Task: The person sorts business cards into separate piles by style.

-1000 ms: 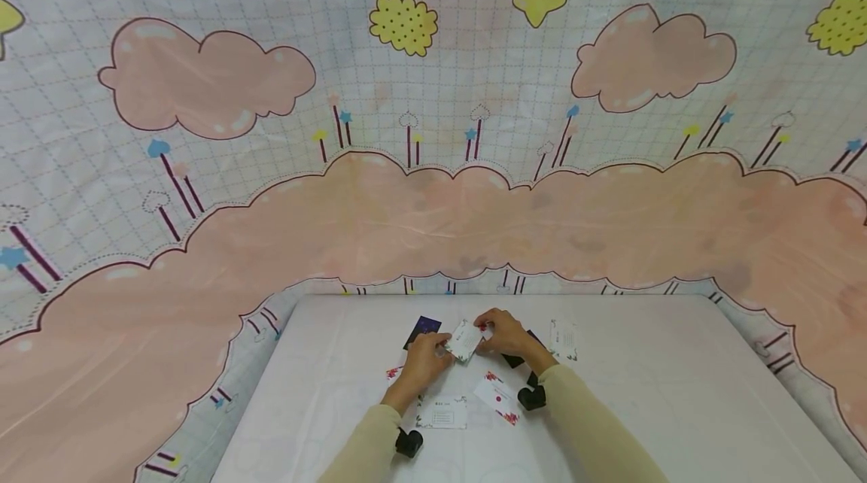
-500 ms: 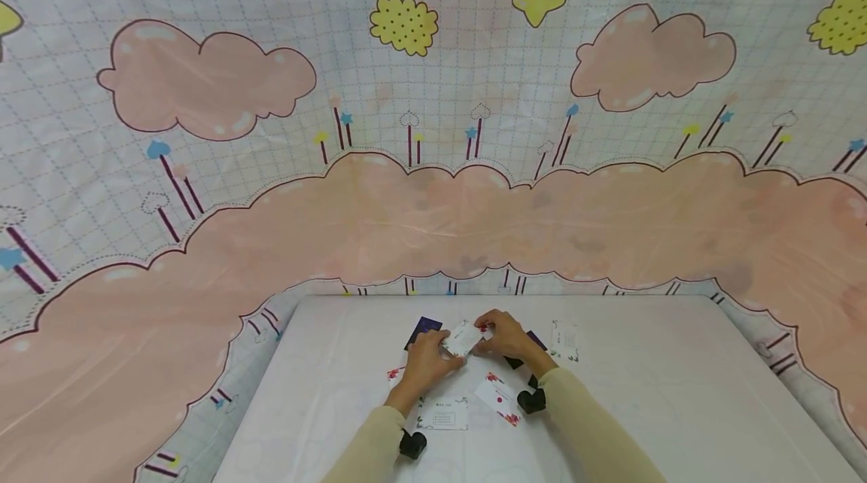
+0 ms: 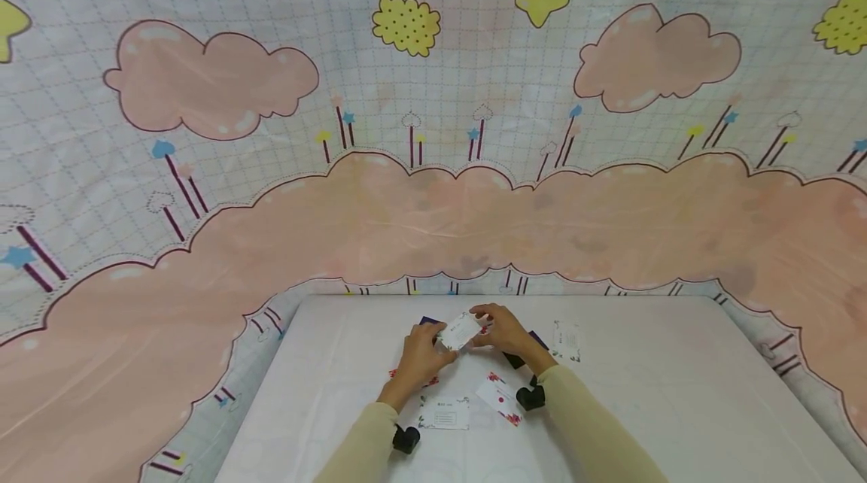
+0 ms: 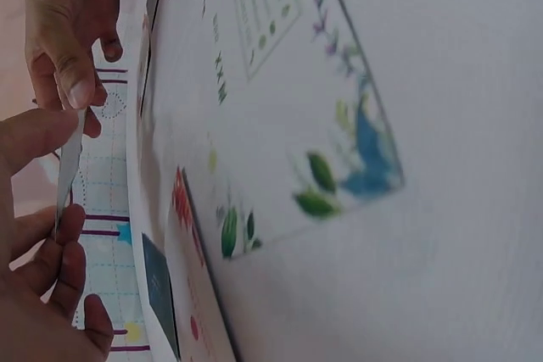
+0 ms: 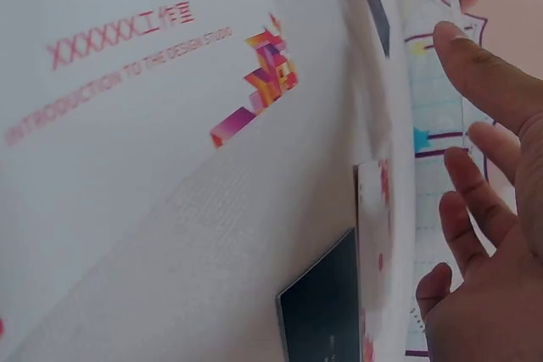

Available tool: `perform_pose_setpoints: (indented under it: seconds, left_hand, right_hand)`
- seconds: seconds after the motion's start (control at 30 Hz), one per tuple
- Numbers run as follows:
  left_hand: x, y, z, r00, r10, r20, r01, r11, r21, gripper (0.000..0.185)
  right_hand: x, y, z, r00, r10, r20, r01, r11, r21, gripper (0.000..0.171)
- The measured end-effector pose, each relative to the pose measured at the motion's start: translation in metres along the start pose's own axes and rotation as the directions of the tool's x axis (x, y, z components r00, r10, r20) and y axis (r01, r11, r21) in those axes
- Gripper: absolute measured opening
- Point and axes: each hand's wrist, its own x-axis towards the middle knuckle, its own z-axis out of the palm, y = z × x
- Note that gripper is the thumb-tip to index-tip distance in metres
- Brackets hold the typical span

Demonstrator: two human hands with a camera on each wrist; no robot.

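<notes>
Just above the counter [image 3: 643, 393], btwn my hands: 1 white card [image 3: 459, 331], held up off the surface. My L hand [image 3: 420, 355] pinches its L end, thumb vs. fingers; my R hand [image 3: 503, 332] same grip, R end. Nearer me, flat: floral card [image 3: 444, 413], w/ red-trimmed card [image 3: 500, 399] just to its R. Dark card [image 3: 516, 361] partly hidden by R wrist; pale card [image 3: 566, 340] farther R.
</notes>
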Motion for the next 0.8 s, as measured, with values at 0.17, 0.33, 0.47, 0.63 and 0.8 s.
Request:
perform_pose_setpoints:
  seconds: [0.17, 0.33, 0.47, 0.63, 0.8]
  left_hand:
    - [-0.001, -0.002, -0.010, 0.999, -0.006, 0.053, 0.009, 0.999, -0.050, 0.062]
    - [-0.002, -0.004, -0.020, 0.994, 0.036, 0.102, -0.032, 0.998, -0.045, 0.062]
    - [-0.003, -0.005, -0.024, 0.991, 0.065, 0.116, -0.060, 0.997, -0.048, 0.061]
    - [-0.006, -0.001, -0.029, 0.990, 0.081, 0.118, -0.077, 0.996, -0.043, 0.060]
    - [-0.009, 0.006, -0.037, 0.988, 0.062, 0.139, -0.054, 0.997, -0.060, 0.061]
  right_hand:
    - [-0.001, -0.006, -0.006, 0.996, -0.080, 0.039, 0.080, 0.997, 0.002, 0.063]
    - [-0.002, -0.012, -0.011, 0.988, -0.126, 0.088, 0.127, 0.992, -0.009, 0.067]
    - [-0.004, -0.017, -0.017, 0.983, -0.151, 0.100, 0.154, 0.988, -0.025, 0.065]
    - [-0.011, -0.024, -0.025, 0.979, -0.167, 0.113, 0.173, 0.984, -0.042, 0.062]
    - [-0.017, -0.029, -0.036, 0.966, -0.226, 0.125, 0.233, 0.972, -0.044, 0.059]
